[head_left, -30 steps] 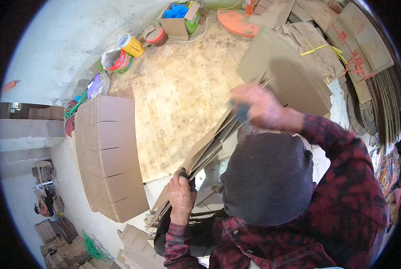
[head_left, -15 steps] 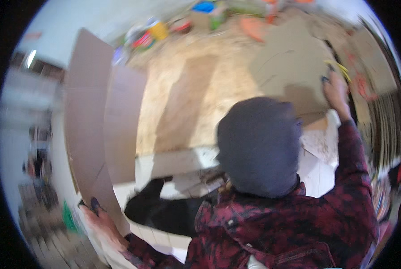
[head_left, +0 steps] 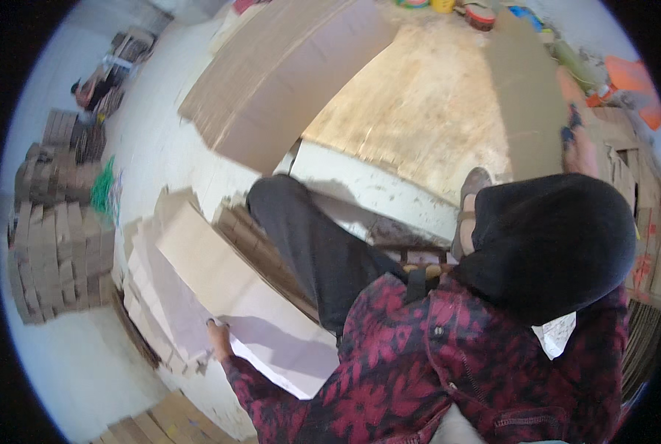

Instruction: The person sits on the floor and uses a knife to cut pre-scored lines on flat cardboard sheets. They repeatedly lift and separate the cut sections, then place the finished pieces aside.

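Observation:
My left hand (head_left: 219, 340) is low on the left, its fingers closed at the long edge of a pale, creased cardboard sheet (head_left: 234, 281). That sheet lies over a loose pile of cardboard (head_left: 160, 296) beside my bent left leg. On the right, my right hand (head_left: 580, 152) grips the edge of a grey-brown cardboard sheet (head_left: 523, 96), its dark fingertips showing against it. This sheet slants over the right part of a worn wooden board (head_left: 419, 96). My dark-covered knee (head_left: 552, 244) partly hides the right forearm.
A thick stack of folded cardboard (head_left: 293, 74) stands at the board's left. Bundled cardboard (head_left: 56, 259) and green string (head_left: 105, 189) are at the far left. More flattened cardboard (head_left: 645, 222) leans at the right. A red tub (head_left: 480, 16) and orange plastic (head_left: 633, 85) sit at the back.
The view has swung to the left. The tall folded sheet in my left hand has come down to lie low over the left pile. My right hand stays at the grey-brown sheet's edge.

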The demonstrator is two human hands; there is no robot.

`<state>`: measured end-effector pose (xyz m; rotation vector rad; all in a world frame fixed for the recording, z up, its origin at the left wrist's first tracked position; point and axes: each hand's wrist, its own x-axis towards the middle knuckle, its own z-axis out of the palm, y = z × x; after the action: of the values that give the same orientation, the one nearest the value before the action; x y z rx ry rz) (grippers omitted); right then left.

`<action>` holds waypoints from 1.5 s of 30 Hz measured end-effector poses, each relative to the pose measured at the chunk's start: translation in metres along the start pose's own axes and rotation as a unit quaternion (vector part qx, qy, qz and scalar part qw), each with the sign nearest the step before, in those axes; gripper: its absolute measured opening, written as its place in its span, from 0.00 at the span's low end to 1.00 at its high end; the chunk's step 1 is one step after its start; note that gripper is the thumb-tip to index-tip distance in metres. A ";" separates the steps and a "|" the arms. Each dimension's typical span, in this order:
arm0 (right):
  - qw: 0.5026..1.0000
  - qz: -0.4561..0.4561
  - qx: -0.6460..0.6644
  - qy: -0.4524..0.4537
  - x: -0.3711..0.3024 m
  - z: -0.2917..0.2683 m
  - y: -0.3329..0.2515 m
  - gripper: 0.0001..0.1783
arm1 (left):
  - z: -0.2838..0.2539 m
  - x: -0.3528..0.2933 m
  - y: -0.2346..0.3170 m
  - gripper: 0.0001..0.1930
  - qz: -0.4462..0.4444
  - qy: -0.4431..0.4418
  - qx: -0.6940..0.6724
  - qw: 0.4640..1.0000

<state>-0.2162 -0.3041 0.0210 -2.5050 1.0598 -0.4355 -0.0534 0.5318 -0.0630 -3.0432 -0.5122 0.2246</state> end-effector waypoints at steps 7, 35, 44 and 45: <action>0.970 -0.205 -0.123 -0.042 0.091 0.063 -0.102 0.10 | -0.081 0.099 0.253 0.21 0.249 0.125 -0.189 0.942; 0.957 -0.260 -0.068 -0.112 0.228 0.127 -0.151 0.24 | -0.130 0.136 0.682 0.09 0.640 -0.220 -0.146 0.722; 0.945 -0.324 -0.004 -0.029 0.211 0.122 -0.152 0.22 | -0.100 0.046 0.692 0.09 0.644 -0.019 -0.035 0.764; 0.948 -0.317 0.001 -0.033 0.206 0.118 -0.149 0.22 | -0.097 0.040 0.694 0.09 0.635 -0.012 -0.033 0.771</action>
<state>0.0623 -0.3334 0.0130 -2.7935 0.1960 -0.5153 0.2217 -0.1124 -0.0216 -2.8258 1.6184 0.2520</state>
